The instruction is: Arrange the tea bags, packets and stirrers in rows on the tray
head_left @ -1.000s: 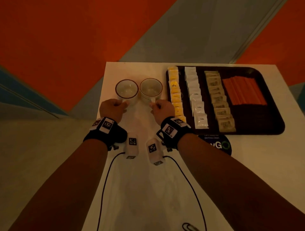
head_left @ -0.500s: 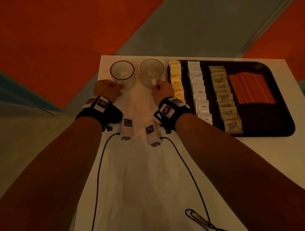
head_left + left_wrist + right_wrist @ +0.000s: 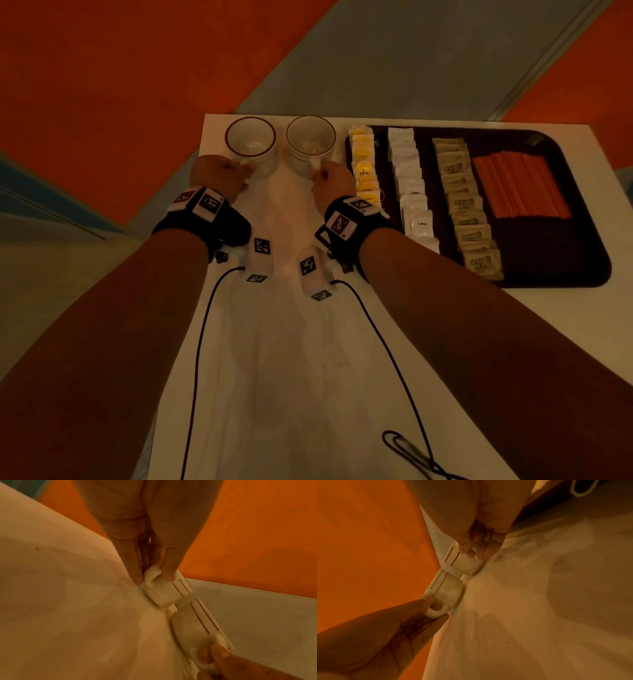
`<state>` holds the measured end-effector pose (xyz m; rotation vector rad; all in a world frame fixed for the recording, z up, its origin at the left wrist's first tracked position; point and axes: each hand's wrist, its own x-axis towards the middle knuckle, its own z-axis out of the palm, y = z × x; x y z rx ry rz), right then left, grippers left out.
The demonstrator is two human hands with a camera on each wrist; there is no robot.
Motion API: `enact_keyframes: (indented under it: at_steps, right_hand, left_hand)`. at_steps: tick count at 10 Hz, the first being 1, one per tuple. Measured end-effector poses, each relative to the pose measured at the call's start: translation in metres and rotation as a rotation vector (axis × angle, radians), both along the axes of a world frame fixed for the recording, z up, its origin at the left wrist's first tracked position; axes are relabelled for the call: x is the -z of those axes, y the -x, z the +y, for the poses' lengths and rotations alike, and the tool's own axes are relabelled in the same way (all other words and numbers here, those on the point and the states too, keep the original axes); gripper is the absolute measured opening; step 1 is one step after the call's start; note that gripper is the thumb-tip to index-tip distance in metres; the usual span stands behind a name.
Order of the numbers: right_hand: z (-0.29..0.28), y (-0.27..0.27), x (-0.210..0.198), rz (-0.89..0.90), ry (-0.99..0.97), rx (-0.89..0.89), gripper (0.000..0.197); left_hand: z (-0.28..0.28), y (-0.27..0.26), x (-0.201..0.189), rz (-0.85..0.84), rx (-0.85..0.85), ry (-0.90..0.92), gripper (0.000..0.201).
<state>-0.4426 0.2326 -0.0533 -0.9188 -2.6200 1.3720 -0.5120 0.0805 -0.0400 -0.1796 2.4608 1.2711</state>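
Note:
The dark tray [image 3: 568,270] at the right holds rows of yellow tea bags [image 3: 363,164], white coffee packets [image 3: 411,186], tan sugar packets [image 3: 462,202] and orange stirrers [image 3: 520,185]. Left of it, near the table's far edge, stand two white cups with red rims. My left hand [image 3: 245,168] pinches the handle of the left cup [image 3: 250,140], shown close up in the left wrist view as the cup [image 3: 163,591] under my left hand [image 3: 154,578]. My right hand [image 3: 318,171] pinches the handle of the right cup [image 3: 310,137], with the right hand [image 3: 475,554] on the cup [image 3: 464,562] in its wrist view.
The white table [image 3: 274,359] ends just beyond the cups and just left of the left cup. Black cables [image 3: 198,342] trail from both wrists over the tabletop toward me. Orange and grey floor lies past the table's edges.
Both hands have slid the two cups away from me toward the table's far edge, still holding the handles. The rows on the tray have not changed.

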Motion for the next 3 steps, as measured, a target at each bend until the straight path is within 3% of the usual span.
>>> enact_keyframes:
  at_steps: [2, 3]
  right_hand:
    - [-0.005, -0.01, -0.008, 0.06, 0.142, 0.079, 0.026]
    - [-0.003, -0.033, -0.01, 0.073, 0.19, 0.082, 0.026]
  left_hand:
    - [-0.005, 0.0, -0.003, -0.038, 0.003, -0.005, 0.033]
    - [-0.02, -0.012, 0.003, 0.073, -0.01, 0.054, 0.049]
